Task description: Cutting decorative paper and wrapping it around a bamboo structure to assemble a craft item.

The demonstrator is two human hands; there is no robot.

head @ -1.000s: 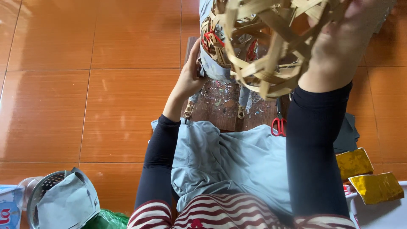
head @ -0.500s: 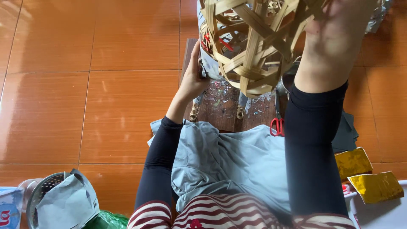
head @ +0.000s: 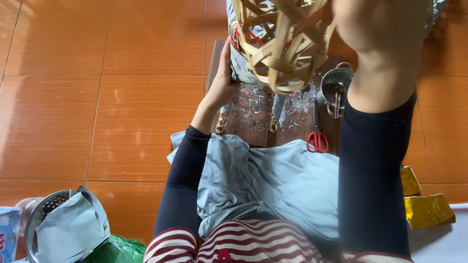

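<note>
Two gold foil packets [head: 426, 204] right of lap, beside red-handled scissors [head: 317, 134].

You see 1 open-weave bamboo frame [head: 282, 44] at the top centre of the frame, pale tan strips crossing, raised above the wooden board.

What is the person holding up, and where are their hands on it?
A woven bamboo basket frame. The left hand holds its lower left side; the right hand covers its right side.
</note>
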